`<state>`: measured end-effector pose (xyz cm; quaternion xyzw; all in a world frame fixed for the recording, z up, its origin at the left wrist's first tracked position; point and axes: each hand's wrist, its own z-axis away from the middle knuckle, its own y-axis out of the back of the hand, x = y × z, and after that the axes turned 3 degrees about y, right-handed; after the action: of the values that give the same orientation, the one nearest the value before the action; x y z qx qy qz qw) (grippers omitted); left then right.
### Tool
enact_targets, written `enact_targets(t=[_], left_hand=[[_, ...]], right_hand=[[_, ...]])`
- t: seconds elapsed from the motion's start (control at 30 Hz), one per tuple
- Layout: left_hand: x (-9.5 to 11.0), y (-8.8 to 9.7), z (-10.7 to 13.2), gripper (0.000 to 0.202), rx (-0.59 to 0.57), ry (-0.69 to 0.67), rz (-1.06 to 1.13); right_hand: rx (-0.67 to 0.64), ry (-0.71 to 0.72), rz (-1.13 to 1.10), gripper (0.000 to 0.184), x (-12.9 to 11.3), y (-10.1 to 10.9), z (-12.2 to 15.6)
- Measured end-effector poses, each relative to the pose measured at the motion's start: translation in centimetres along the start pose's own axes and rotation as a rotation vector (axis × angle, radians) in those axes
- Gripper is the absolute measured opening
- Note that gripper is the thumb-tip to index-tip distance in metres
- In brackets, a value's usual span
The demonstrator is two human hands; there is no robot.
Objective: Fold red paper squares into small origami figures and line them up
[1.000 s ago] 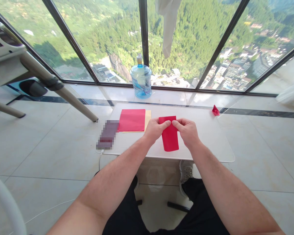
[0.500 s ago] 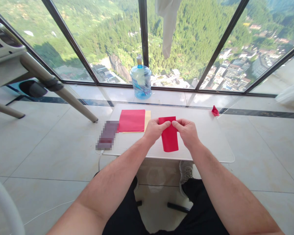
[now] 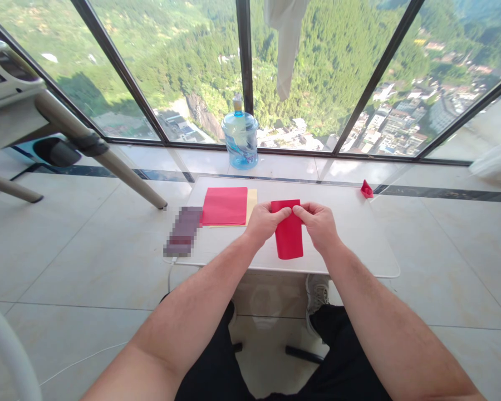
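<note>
A folded red paper sheet (image 3: 289, 239) lies on the low white table (image 3: 359, 234), its long side running toward me. My left hand (image 3: 265, 221) pinches its far left part and my right hand (image 3: 319, 223) pinches its far right part, thumbs meeting near the top edge. Both hands are closed on the paper. To the left lies a flat stack of red paper (image 3: 225, 205) over a cream sheet (image 3: 253, 201).
A small folded red paper piece (image 3: 366, 190) sits at the table's far right corner. A blurred dark object (image 3: 183, 230) lies at the left edge. A blue water jug (image 3: 240, 136) stands by the window. A slanted frame leg (image 3: 108, 159) crosses the floor at left.
</note>
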<state>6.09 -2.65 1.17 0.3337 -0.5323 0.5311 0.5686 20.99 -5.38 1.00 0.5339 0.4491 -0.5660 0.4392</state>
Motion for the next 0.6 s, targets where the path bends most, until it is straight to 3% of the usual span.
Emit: enact_targets(t=[0.23,0.43,0.6], left_hand=[[0.2,-0.2,0.3,0.029,-0.032,-0.009,-0.048],[0.2,0.0,-0.4,0.027,0.115,-0.093,0.053],[0.4,0.8,-1.1,0.027,0.169,-0.126,0.068]], right_hand=[[0.103,0.056,-0.012,0.027,-0.1,-0.1,-0.8],[0.136,0.07,-0.003,0.031,-0.1,-0.1,-0.8],[0.213,0.102,-0.005,0.026,-0.3,0.6,-1.2]])
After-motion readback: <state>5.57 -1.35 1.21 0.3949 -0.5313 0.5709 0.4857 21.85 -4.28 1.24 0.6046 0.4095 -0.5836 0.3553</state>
